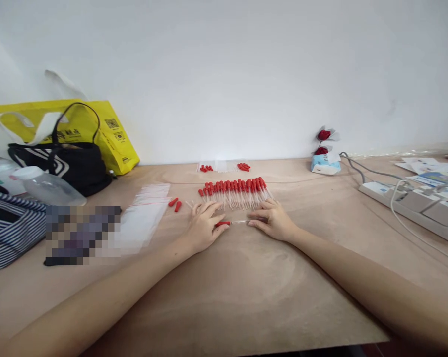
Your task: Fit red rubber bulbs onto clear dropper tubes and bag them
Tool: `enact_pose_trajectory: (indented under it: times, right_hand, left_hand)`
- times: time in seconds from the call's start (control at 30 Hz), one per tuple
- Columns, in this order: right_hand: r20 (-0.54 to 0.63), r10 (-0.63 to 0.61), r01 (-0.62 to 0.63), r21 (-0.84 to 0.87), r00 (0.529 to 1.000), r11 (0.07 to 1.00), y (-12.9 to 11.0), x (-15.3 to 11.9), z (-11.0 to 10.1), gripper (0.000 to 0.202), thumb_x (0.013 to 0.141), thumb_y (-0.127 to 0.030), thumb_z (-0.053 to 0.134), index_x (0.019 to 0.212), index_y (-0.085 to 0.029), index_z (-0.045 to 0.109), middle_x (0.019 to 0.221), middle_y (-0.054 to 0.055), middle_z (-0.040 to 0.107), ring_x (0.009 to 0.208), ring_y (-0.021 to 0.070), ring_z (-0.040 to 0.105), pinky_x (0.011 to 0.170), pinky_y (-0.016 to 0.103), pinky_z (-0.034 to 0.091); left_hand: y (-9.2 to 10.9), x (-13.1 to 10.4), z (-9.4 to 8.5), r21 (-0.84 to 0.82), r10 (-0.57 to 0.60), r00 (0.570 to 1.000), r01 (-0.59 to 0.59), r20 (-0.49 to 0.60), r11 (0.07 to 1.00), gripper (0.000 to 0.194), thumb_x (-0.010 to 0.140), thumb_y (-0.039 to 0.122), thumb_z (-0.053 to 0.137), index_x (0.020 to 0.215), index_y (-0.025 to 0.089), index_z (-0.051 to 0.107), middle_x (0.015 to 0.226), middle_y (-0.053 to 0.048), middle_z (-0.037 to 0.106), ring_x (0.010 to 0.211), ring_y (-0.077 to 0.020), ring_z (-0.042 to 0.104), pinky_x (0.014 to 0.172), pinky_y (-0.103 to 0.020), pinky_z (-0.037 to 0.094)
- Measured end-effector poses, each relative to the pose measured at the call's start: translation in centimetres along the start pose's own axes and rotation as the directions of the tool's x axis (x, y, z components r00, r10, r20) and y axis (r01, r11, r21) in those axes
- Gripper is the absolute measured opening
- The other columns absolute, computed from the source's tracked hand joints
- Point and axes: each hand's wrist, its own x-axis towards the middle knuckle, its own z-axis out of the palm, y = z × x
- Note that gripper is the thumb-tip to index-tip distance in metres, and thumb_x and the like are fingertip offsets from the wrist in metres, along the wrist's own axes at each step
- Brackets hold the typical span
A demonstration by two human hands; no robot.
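Between the fingers of my left hand (206, 225) is a red rubber dropper bulb (223, 224), its open end facing right. My right hand (272, 220) pinches a clear glass dropper tube (240, 222), whose tip points left toward the bulb. Whether tube and bulb touch is hard to make out. Just beyond both hands lies a row of droppers with red bulbs (233, 187), their clear tubes toward me. Two loose red bulbs (175, 204) rest left of my left hand.
Clear zip bags (144, 218) lie fanned out at left, beside a pixelated item (86, 235). Farther left are a plastic bottle (50, 184), a black bag (82, 166) and a yellow bag (115, 139). A power strip (413, 203) with cables sits at right, near a tissue pack (325, 164).
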Motion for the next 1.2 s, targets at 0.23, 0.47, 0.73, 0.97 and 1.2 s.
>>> enact_pose_trajectory:
  times: [0.23, 0.47, 0.73, 0.97, 1.2]
  right_hand:
    - [0.001, -0.009, 0.009, -0.054, 1.0, 0.999, -1.2, 0.9, 0.7, 0.02, 0.082, -0.032, 0.05, 0.077, -0.021, 0.065, 0.078, 0.004, 0.06, 0.082, 0.0168, 0.047, 0.072, 0.031, 0.029]
    - [-0.178, 0.003, -0.026, -0.128, 0.984, 0.991, -1.8, 0.4, 0.8, 0.017, 0.084, -0.024, 0.045, 0.074, -0.017, 0.057, 0.074, 0.002, 0.064, 0.078, 0.015, 0.052, 0.084, 0.036, 0.023]
    - [-0.233, -0.161, 0.105, -0.236, 0.959, 0.966, -2.4, 0.4, 1.2, 0.018, 0.084, -0.024, 0.045, 0.091, -0.019, 0.061, 0.078, 0.002, 0.066, 0.078, 0.0145, 0.052, 0.088, 0.039, 0.018]
    - [-0.215, -0.262, 0.214, -0.221, 0.941, 0.951, -2.8, 0.4, 0.9, 0.018, 0.083, -0.023, 0.045, 0.09, -0.02, 0.062, 0.072, 0.001, 0.064, 0.074, 0.014, 0.049, 0.086, 0.037, 0.021]
    - [-0.228, -0.353, 0.318, -0.177, 0.908, 0.932, -3.4, 0.4, 0.7, 0.017, 0.082, -0.018, 0.044, 0.084, -0.016, 0.061, 0.067, 0.001, 0.06, 0.072, 0.0133, 0.046, 0.081, 0.034, 0.026]
  left_hand:
    - [0.3, 0.1, 0.3, 0.092, 0.045, 0.996, -0.038, -0.076, 0.995, 0.017, 0.081, 0.029, 0.05, 0.079, 0.025, 0.067, 0.108, -0.006, 0.06, 0.105, -0.0244, 0.048, 0.095, -0.049, 0.018]
    - [0.7, -0.1, 0.1, 0.048, 0.013, 0.989, -0.007, -0.145, 0.999, 0.017, 0.084, 0.025, 0.047, 0.086, 0.025, 0.064, 0.084, 0.0, 0.069, 0.089, -0.0184, 0.058, 0.099, -0.049, 0.006]
    - [0.8, 0.0, 0.1, 0.06, 0.025, 0.984, -0.014, -0.178, 0.998, 0.018, 0.084, 0.025, 0.046, 0.086, 0.024, 0.064, 0.082, 0.001, 0.07, 0.089, -0.0189, 0.061, 0.101, -0.05, 0.004]
    - [1.0, 0.1, 0.0, 0.048, -0.002, 0.984, 0.01, -0.181, 0.999, 0.018, 0.085, 0.024, 0.045, 0.085, 0.022, 0.063, 0.082, 0.001, 0.07, 0.085, -0.0169, 0.061, 0.101, -0.049, 0.004]
    - [1.8, -0.1, -0.3, -0.007, -0.019, 0.982, 0.018, -0.188, 1.0, 0.018, 0.085, 0.023, 0.044, 0.081, 0.02, 0.06, 0.079, 0.001, 0.068, 0.077, -0.0139, 0.061, 0.1, -0.045, 0.01]
